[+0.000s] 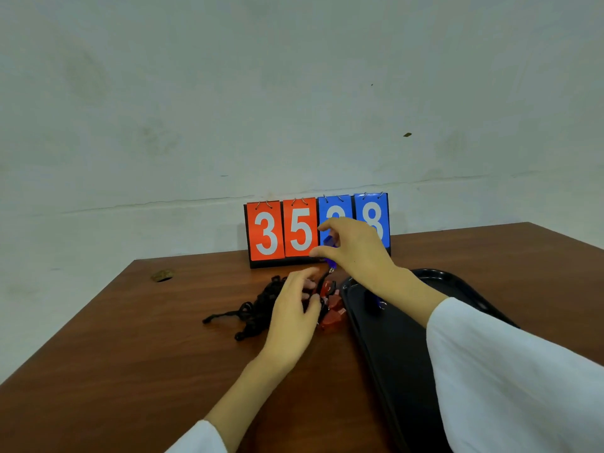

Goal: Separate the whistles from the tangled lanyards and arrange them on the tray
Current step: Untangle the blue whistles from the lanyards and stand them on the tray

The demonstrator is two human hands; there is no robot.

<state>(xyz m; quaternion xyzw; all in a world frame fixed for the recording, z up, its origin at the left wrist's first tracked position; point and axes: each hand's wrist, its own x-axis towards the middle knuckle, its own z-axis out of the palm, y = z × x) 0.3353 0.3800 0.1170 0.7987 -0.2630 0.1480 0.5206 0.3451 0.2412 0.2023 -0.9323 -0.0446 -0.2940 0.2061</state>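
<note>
A tangle of black lanyards [258, 308] lies on the brown table with several red whistles [331, 308] at its right edge. My left hand [294, 312] rests on the tangle, its fingers curled over the cords beside the red whistles. Raised above the pile, my right hand [356, 250] pinches a blue whistle [330, 241] between thumb and fingers; a metal ring hangs below it. A black tray [402, 364] lies to the right of the pile, partly hidden by my right forearm. One blue whistle [379, 302] shows on the tray under that arm.
A flip scoreboard [315, 228] with red 3, 5 and blue digits stands at the table's back edge against the wall. A small brownish object [162, 275] sits near the far left table edge.
</note>
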